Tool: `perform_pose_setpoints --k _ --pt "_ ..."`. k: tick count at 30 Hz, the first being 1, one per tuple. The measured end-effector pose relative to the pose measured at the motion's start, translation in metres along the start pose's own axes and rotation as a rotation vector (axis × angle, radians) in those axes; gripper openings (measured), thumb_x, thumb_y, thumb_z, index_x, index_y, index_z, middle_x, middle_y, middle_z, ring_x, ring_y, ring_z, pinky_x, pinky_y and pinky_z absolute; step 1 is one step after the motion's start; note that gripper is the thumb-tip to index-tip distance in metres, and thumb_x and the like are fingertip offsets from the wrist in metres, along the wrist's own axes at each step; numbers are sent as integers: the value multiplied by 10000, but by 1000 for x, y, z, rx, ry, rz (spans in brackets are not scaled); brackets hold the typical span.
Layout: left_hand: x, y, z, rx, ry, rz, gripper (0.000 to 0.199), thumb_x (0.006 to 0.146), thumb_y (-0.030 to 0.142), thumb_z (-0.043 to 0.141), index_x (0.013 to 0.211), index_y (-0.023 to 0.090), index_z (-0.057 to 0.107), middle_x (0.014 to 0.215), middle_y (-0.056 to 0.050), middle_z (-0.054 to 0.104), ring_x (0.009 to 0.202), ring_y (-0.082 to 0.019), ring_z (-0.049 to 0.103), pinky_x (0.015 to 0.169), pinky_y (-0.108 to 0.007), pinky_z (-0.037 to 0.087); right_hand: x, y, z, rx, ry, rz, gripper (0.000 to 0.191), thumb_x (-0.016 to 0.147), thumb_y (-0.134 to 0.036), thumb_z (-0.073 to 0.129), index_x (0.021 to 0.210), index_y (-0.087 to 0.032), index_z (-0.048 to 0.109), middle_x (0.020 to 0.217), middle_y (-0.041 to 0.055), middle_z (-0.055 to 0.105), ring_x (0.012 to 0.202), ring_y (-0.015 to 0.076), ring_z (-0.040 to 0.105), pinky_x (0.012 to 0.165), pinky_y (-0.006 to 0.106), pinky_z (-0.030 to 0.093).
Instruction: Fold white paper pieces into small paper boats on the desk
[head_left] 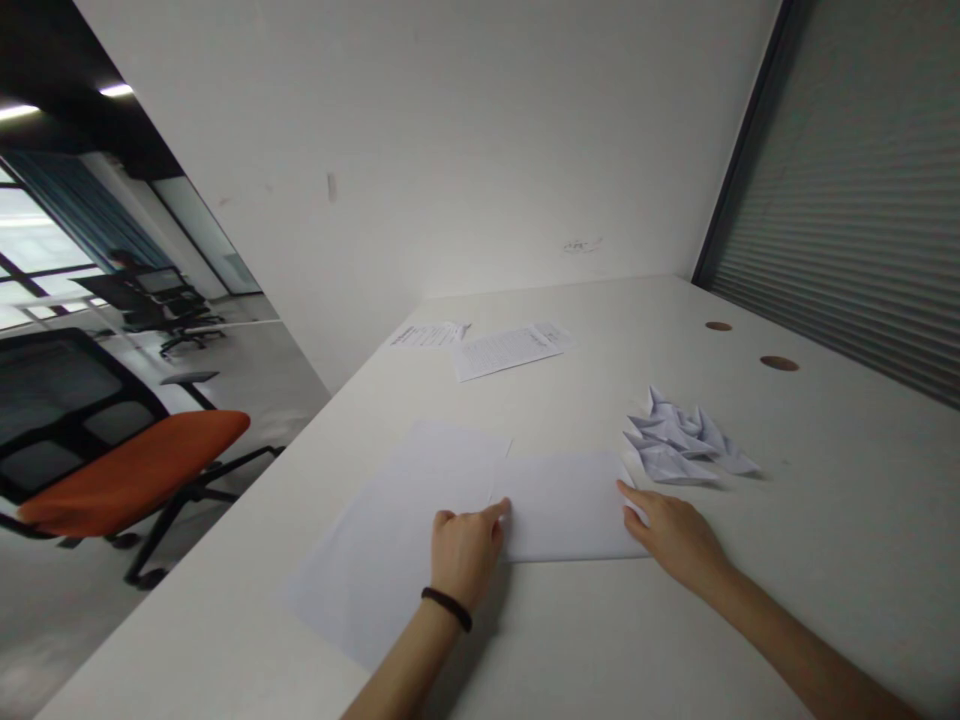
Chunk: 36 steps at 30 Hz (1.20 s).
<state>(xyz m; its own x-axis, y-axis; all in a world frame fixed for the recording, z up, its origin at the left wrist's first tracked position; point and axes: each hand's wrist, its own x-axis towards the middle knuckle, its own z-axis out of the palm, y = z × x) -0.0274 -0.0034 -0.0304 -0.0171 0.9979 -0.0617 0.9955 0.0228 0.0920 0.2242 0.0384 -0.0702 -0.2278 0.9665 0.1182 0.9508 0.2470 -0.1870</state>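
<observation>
A white sheet of paper (566, 505) lies on the table in front of me, with a straight edge, which looks like a fold, along its near side. My left hand (469, 550), a dark band at its wrist, is closed at the paper's left edge with the index fingertip on it; the other fingers are curled and partly hidden. At the right edge, my right hand (671, 535) has its thumb and index finger on the paper. Another larger sheet (382, 540) lies flat to the left, partly under my left hand. Several folded paper pieces (679, 440) are heaped just beyond my right hand.
Printed sheets (510, 350) lie farther back on the white table (825, 560). Two round holes (780, 363) pierce its right side. A wall stands behind, a blind-covered pane at right. An orange-seated chair (142, 460) is on the floor at left; a person sits far off.
</observation>
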Motion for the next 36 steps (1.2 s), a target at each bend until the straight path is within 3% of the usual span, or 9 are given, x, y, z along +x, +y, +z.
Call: perform_pose_setpoints --k 8,12,16,18,22,25,28,32,36 --pt "-9 9 -4 133 73 87 307 864 176 397 1123 260 538 773 -65 665 809 -240 589 778 -414 325 -2 -6 -4 -92 -19 1 386 820 -211 363 1160 -195 545 951 82 683 719 195 646 590 274 440" --pt "-8 16 4 215 175 171 339 829 67 387 1111 167 546 1071 -118 571 1045 -258 483 861 -405 357 -3 -10 -5 -157 -31 18 391 824 -203 351 1173 -193 527 963 81 672 721 197 642 565 274 429" --pt "2 20 17 218 94 365 417 817 3 347 1209 88 461 1355 -136 328 1235 -250 311 977 -343 328 -7 -15 -7 -247 -15 32 385 827 -210 355 1178 -220 514 930 65 659 683 180 630 520 253 398" --pt "2 21 18 182 24 455 451 835 25 346 1267 137 404 1379 -119 296 1245 -273 296 996 -389 308 -9 -15 -8 -277 25 0 379 824 -199 370 1172 -210 520 894 73 641 726 182 612 539 247 395" --pt "-11 21 14 85 -45 543 474 871 259 420 1318 352 290 1397 -89 262 1253 -386 223 930 -611 248 -12 -11 -11 -327 123 -44 362 795 -182 439 1136 -215 555 848 95 597 793 215 560 626 288 408" --pt "-22 21 14 1 -6 584 602 804 584 398 1339 372 221 1433 -109 143 1266 -438 104 905 -685 138 -12 -9 -15 -313 232 -49 365 775 -148 459 1120 -205 566 981 133 583 894 267 529 691 370 425" --pt "-25 20 18 -32 28 592 705 743 703 331 1345 355 217 1440 -114 108 1272 -438 55 912 -685 94 -17 -16 -15 -185 273 -237 391 784 -75 400 1132 -155 559 1171 142 531 1092 265 451 886 426 378" --pt "-23 20 21 0 44 601 784 699 736 358 1355 343 185 1436 -135 112 1267 -447 73 894 -694 115 -37 -36 -9 82 74 -621 453 857 -242 380 1306 -182 369 1388 65 337 1275 196 263 1032 393 276" --pt "-24 20 20 15 67 596 799 698 727 383 1359 323 188 1435 -139 119 1270 -433 98 919 -671 106 -55 -42 -1 130 -13 -605 616 868 -386 375 1383 -169 116 1439 87 173 1310 206 164 1055 404 246"
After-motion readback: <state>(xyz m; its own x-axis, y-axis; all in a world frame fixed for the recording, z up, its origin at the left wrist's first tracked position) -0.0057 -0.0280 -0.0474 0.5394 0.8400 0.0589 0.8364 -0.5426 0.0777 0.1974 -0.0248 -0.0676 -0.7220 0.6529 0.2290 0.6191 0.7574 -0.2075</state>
